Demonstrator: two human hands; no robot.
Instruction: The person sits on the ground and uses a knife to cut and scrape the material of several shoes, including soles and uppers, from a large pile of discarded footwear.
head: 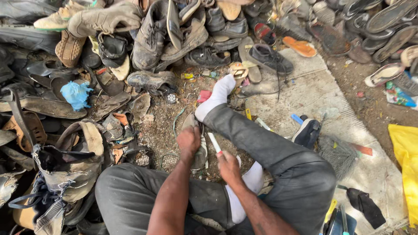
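While left hand (188, 140) presses one shoe (199, 150) | right hand (228, 167) pinches one white tube (214, 142)

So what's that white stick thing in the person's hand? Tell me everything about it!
The white stick is thin, straight and smooth, maybe plastic, though what it really is cannot be told. It has a small red bit at its lower end, right where the right hand pinches it. It tilts up and to the left, its free tip pointing toward the worn shoe that the left hand presses down. It hangs above the gritty ground, between the person's grey trouser legs.
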